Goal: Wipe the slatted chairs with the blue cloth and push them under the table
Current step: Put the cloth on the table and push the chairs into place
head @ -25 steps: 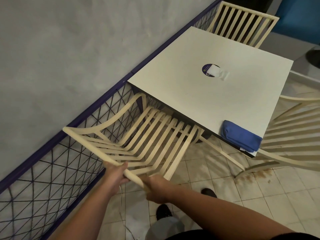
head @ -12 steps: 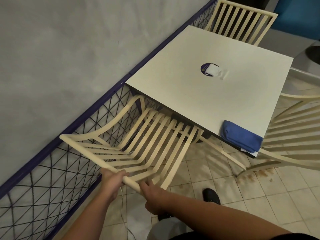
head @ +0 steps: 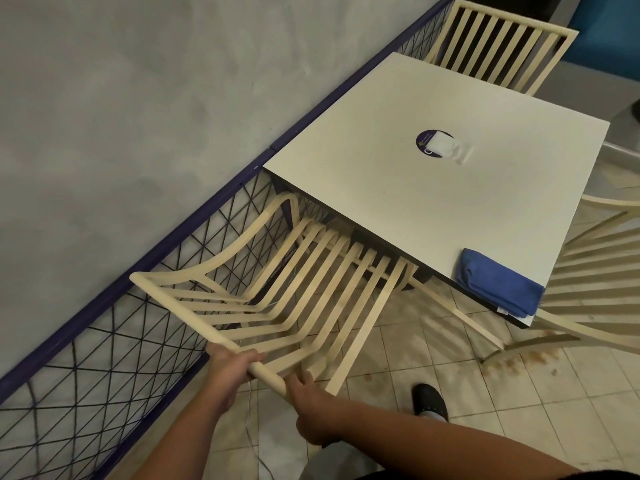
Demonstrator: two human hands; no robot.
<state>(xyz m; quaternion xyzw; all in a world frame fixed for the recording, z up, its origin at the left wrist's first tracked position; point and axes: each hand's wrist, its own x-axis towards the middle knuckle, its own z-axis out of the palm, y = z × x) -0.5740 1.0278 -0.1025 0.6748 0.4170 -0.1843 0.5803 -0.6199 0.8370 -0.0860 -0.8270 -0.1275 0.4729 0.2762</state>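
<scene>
Cream slatted chair (head: 277,299), curved flat slats, seat front tucked under near edge of white square table (head: 381,188). Left hand (head: 228,372) and right hand (head: 311,410) both wrapped round its rounded top rail. Folded blue cloth (head: 498,287) lies on table's near right corner. Wire-mesh railing (head: 104,358) just beside chair's left arm; stained tile floor (head: 519,393) separates it from second slatted chair (head: 595,271).

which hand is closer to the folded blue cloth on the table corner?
Right. The right hand grips the top rail of the cream slatted chair, down-left of the folded blue cloth. The left hand grips the same rail, farther left.
</scene>
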